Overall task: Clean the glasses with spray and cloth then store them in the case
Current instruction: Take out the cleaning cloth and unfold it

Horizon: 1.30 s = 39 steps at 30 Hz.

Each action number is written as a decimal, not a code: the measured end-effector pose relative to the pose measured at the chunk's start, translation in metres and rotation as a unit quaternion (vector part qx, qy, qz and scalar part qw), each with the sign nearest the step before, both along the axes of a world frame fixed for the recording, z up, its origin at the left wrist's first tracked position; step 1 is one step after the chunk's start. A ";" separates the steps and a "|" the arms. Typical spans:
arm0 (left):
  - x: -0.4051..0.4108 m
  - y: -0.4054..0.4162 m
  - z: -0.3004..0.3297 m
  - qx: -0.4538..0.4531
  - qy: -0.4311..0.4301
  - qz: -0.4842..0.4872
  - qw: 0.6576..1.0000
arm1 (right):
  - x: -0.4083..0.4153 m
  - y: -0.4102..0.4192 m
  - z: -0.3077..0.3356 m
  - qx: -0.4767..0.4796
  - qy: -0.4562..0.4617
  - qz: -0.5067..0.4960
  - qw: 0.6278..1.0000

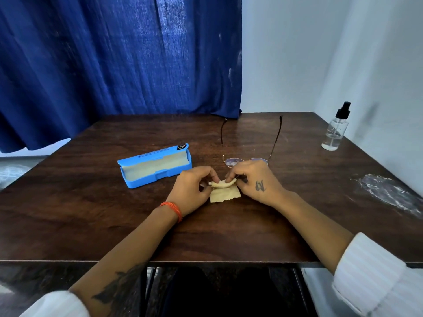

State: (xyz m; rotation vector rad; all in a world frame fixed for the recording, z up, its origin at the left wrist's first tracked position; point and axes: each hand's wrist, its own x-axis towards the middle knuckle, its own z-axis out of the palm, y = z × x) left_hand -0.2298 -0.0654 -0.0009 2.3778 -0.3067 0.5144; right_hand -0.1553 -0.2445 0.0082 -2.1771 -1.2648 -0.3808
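Roughly at 9 o'clock from the hands, the blue case (155, 165) is lying open on the table, pale lining showing, nothing in it yet. Moving rt, the left hand (191, 192) is pinching the near-left end of the cloth (224, 191) w/ thumb and fingertips closed on it; orange thread band (172, 209) is sitting at that wrist. The cloth, small and yellowish, is being rolled or folded at its top edge while its lower half is lying flat on the wood. The right hand (254, 181) is pinching the other end the same way, fingers curled shut on the fabric. Just beyond it, at 12 o'clock, the glasses (247, 154) are resting lenses toward the person, arms open and pointing away; part of the frame is hidden by the knuckles. Far off at 2 o'clock the spray bottle (335, 131) is standing upright, clear, mostly empty-looking.

Handling, my guess: cloth is v. light and floppy, so it's needing two-point pinches at edges. Glasses look thin-wire, light, fragile, so best taken by the bridge or frame rim, not the lenses or arm tips.

Table (91, 213) is dark wood grain, a bit glossy, w/ a whitish smear (386, 193) at 3 o'clock. Blue curtain (114, 60) is hanging behind, pale wall (297, 53) to the rt.
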 end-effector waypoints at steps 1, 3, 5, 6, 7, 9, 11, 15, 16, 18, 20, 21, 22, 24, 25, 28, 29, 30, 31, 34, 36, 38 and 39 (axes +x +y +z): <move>-0.002 0.001 -0.001 0.009 -0.002 -0.010 1.000 | -0.001 -0.002 -0.001 -0.005 0.007 0.000 1.000; -0.008 0.002 -0.001 0.008 0.008 -0.022 1.000 | -0.006 -0.005 -0.001 -0.016 0.038 -0.002 0.999; -0.010 0.003 0.000 -0.021 0.029 -0.021 0.999 | -0.008 -0.006 0.000 -0.003 0.086 -0.010 0.996; -0.010 0.004 0.001 -0.035 0.034 -0.014 0.999 | -0.008 -0.006 0.000 0.007 0.106 -0.018 0.994; -0.009 0.004 0.001 -0.041 0.033 -0.005 0.999 | -0.008 -0.005 0.000 0.006 0.116 -0.026 0.993; -0.006 0.004 -0.001 -0.027 0.031 0.011 0.999 | -0.005 -0.003 -0.002 -0.034 0.117 -0.036 0.992; -0.004 0.005 -0.004 0.010 0.041 0.023 0.999 | -0.004 -0.002 -0.002 -0.058 0.130 -0.035 0.989; 0.000 0.003 -0.001 0.003 0.050 0.011 0.999 | -0.003 -0.004 0.001 -0.017 0.119 -0.030 0.992; 0.001 0.002 0.000 0.000 0.033 0.010 0.999 | -0.002 -0.004 0.000 -0.004 0.097 -0.030 0.995; 0.004 -0.002 0.000 0.030 -0.032 0.012 0.999 | -0.002 -0.004 -0.001 0.015 0.028 -0.032 0.999; 0.005 -0.007 -0.001 0.091 -0.109 0.003 0.990 | -0.002 -0.007 -0.002 0.018 -0.057 -0.025 0.998; 0.005 -0.010 -0.001 0.127 -0.138 -0.008 0.982 | -0.002 -0.009 -0.002 0.014 -0.093 -0.016 0.995; 0.004 -0.012 -0.001 0.161 -0.161 -0.023 0.973 | -0.003 -0.013 -0.001 0.004 -0.121 -0.005 0.993; 0.001 -0.013 -0.003 0.202 -0.182 -0.058 0.961 | -0.005 -0.021 -0.001 -0.031 -0.156 0.007 0.987; 0.000 -0.013 -0.004 0.206 -0.178 -0.073 0.959 | -0.006 -0.026 -0.002 -0.054 -0.161 0.009 0.986; -0.003 -0.012 -0.008 0.183 -0.152 -0.090 0.967 | -0.009 -0.038 -0.005 -0.100 -0.129 0.018 0.986; -0.004 -0.011 -0.009 0.167 -0.146 -0.089 0.971 | -0.010 -0.041 -0.005 -0.105 -0.114 0.021 0.988; -0.004 -0.011 -0.009 0.147 -0.140 -0.087 0.975 | -0.011 -0.044 -0.006 -0.104 -0.100 0.023 0.989; -0.004 -0.011 -0.008 0.123 -0.134 -0.082 0.980 | -0.012 -0.046 -0.006 -0.098 -0.086 0.024 0.991; 0.001 -0.014 -0.003 0.058 -0.121 -0.037 0.990 | -0.012 -0.053 -0.006 -0.083 -0.072 0.016 0.994; 0.010 -0.016 -0.001 0.041 -0.110 0.015 0.993 | -0.012 -0.058 -0.005 -0.068 -0.094 -0.003 0.993; 0.023 -0.017 -0.001 0.004 -0.070 0.063 0.996 | -0.011 -0.062 0.000 -0.031 -0.115 -0.022 0.993; 0.030 -0.018 0.000 -0.021 -0.038 0.080 0.996 | -0.011 -0.065 0.004 -0.005 -0.128 -0.031 0.991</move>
